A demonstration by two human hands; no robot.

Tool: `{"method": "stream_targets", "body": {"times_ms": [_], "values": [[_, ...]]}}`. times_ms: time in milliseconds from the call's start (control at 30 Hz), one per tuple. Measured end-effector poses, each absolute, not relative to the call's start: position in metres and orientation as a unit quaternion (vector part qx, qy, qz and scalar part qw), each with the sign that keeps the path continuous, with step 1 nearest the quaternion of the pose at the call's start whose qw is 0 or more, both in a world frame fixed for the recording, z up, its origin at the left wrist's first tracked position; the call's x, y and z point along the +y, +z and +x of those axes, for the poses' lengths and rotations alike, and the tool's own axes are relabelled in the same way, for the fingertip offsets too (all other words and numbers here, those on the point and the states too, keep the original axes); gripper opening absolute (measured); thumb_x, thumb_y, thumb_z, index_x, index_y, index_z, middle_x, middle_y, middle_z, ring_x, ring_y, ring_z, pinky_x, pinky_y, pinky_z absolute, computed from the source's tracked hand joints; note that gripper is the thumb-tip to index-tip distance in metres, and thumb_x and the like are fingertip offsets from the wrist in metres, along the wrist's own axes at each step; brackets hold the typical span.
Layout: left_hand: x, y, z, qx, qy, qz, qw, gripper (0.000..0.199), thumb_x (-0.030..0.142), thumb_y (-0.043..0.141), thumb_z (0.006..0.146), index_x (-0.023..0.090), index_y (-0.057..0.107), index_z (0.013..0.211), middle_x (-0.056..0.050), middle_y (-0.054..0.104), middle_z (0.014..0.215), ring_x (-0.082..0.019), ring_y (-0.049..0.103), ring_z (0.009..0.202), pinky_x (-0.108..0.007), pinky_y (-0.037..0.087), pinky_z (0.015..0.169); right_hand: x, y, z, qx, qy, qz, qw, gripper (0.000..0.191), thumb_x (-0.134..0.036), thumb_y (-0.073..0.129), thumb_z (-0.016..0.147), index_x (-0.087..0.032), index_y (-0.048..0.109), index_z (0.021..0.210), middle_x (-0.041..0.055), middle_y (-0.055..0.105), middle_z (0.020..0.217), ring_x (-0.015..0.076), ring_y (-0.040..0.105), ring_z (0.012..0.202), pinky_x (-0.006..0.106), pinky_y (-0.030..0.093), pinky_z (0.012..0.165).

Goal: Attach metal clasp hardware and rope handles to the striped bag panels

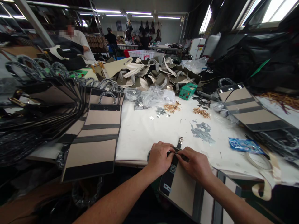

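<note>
A beige and black bag panel (184,189) lies slanted over the table's front edge. At its upper end my left hand (161,157) has its fingers bent and closed on the black edge. Close beside it, my right hand (195,163) pinches the same edge, thumb and fingers together. Between the fingertips the detail is too small to make out. A strap with a metal clasp (180,140) sticks out just beyond the hands. Metal plates (173,168) sit on the panel's black strip below my left hand.
Finished-looking panels with wrapped handles (98,130) are stacked at left. Gold fasteners (172,107), silver strips (203,132), a green box (188,91) and a blue packet (245,145) lie on the white table (140,133). A tape roll (259,161) is at right. People work behind.
</note>
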State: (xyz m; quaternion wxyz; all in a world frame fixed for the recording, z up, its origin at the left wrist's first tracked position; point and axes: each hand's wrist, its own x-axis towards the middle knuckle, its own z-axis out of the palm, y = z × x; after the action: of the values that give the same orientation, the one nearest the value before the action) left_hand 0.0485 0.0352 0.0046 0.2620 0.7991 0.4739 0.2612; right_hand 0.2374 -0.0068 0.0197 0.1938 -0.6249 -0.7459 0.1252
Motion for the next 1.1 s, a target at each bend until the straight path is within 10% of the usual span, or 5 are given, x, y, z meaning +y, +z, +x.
{"method": "stream_targets", "body": {"times_ms": [1100], "values": [[0.036, 0.009, 0.047, 0.467, 0.26, 0.791, 0.297, 0.018, 0.021, 0.071, 0.086, 0.033, 0.078, 0.098, 0.005, 0.074, 0.122, -0.022, 0.064, 0.112, -0.041, 0.044, 0.095, -0.006, 0.017, 0.248, -0.796, 0.093, -0.582, 0.141, 0.027, -0.036, 0.049, 0.103, -0.024, 0.072, 0.102, 0.0029, 0.072, 0.089, 0.0193, 0.07, 0.079, 0.029, 0.044, 0.067]]}}
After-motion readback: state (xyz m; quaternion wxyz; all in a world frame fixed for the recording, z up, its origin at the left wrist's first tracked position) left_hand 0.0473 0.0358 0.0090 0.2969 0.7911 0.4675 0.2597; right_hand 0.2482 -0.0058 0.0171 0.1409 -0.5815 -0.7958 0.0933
